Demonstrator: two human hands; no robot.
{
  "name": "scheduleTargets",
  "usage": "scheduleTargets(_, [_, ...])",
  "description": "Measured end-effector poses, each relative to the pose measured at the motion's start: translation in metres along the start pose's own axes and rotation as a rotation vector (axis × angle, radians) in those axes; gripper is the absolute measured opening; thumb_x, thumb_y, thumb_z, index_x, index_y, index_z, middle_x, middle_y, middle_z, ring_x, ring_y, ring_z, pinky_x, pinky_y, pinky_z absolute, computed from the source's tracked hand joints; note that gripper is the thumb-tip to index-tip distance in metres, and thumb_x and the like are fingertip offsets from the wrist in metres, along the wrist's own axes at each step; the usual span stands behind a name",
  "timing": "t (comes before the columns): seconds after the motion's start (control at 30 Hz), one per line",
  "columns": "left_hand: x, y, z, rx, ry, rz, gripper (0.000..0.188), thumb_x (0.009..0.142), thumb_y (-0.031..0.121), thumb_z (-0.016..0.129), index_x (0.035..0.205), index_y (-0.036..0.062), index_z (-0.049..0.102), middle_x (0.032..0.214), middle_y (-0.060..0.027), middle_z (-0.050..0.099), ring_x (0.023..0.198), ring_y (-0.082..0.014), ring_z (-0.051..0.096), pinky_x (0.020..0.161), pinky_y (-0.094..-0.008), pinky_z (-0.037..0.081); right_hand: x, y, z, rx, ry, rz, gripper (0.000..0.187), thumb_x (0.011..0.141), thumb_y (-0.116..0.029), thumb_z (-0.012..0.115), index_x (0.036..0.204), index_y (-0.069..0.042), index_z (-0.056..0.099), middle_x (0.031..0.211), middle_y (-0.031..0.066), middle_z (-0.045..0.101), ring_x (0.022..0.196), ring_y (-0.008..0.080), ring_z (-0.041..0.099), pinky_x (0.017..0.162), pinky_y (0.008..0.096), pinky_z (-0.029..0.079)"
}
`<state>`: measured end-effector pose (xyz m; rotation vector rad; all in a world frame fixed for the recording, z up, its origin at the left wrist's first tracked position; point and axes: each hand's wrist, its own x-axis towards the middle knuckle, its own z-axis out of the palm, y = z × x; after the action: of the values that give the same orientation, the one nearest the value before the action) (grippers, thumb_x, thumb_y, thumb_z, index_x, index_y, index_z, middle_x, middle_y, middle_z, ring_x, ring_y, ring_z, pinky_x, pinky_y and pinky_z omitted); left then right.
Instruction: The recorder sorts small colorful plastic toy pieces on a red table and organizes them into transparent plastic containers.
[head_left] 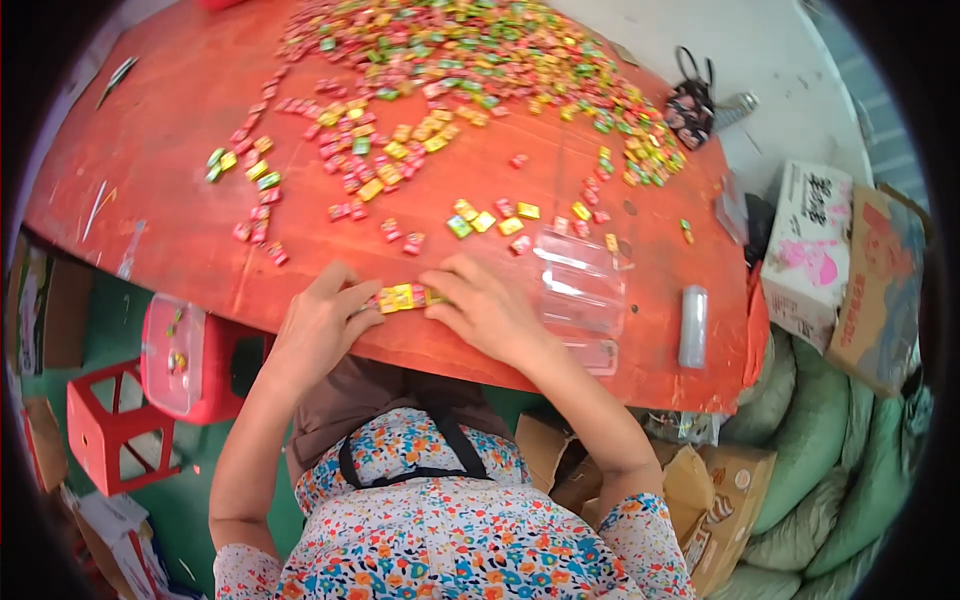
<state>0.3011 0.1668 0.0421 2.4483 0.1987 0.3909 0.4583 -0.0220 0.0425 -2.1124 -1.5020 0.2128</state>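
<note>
At the near edge of the red table, my left hand (327,315) and my right hand (487,310) press a short row of small wrapped candies (403,298) between them. Yellow and pinkish-red wrappers show in the middle of the row. Its two ends are covered by my fingers, which are bent and closed against it. To the right of my right hand lies a transparent plastic tray (583,285) with long compartments. Loose candies (483,221) in yellow, green and red are scattered just beyond my hands.
A large heap of candies (450,50) covers the far part of the red table (170,150). A grey cylinder (693,325) stands or lies at the right. Cartons (815,250) and green sacks (800,430) crowd the right side; a red stool (115,425) and pink bin (170,355) are at left.
</note>
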Motion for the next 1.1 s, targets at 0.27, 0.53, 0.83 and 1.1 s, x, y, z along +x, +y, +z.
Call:
scheduleTargets(0.27, [0.041,0.045,0.041,-0.18,0.041,0.08,0.026,0.08,0.006,0.076,0.104,0.0011,0.07,0.09,-0.0109,0.057,0.073,-0.0246,0.062,0.064,-0.0348,0.051,-0.041,0.022,-0.051,-0.063,0.117,0.041,0.033,0.085,-0.02,0.073,0.115,-0.008,0.064,0.108,0.0099,0.059,0.099,0.0309,0.061,0.082,0.0416,0.052])
scheduleTargets(0.53, [0.142,0.097,0.12,-0.071,0.018,0.299,0.029,0.08,0.018,0.076,0.106,0.0066,0.07,0.094,-0.0111,0.059,0.078,-0.0294,0.065,0.067,-0.0405,0.054,-0.071,0.106,-0.125,-0.212,0.134,0.217,0.032,0.085,-0.014,0.071,0.116,-0.009,0.064,0.111,0.0093,0.059,0.101,0.0289,0.061,0.082,0.039,0.051])
scheduleTargets(0.83, [0.147,0.081,0.142,-0.035,-0.008,0.344,0.036,0.081,0.021,0.073,0.113,0.0054,0.066,0.106,-0.0127,0.062,0.095,-0.0316,0.063,0.078,-0.0415,0.053,-0.079,0.143,-0.119,-0.08,0.139,0.25,0.039,0.085,-0.015,0.073,0.123,-0.008,0.065,0.114,0.0105,0.061,0.106,0.0275,0.061,0.087,0.0374,0.051])
scheduleTargets(1.1, [0.134,0.084,0.137,0.202,-0.034,0.459,0.083,0.081,0.051,0.069,0.139,-0.0035,0.046,0.147,-0.0189,0.045,0.139,-0.0334,0.038,0.117,-0.0451,0.028,-0.095,0.135,-0.098,-0.209,0.209,0.267,0.056,0.091,-0.026,0.067,0.141,-0.006,0.049,0.143,0.0164,0.05,0.132,0.033,0.049,0.108,0.0428,0.041])
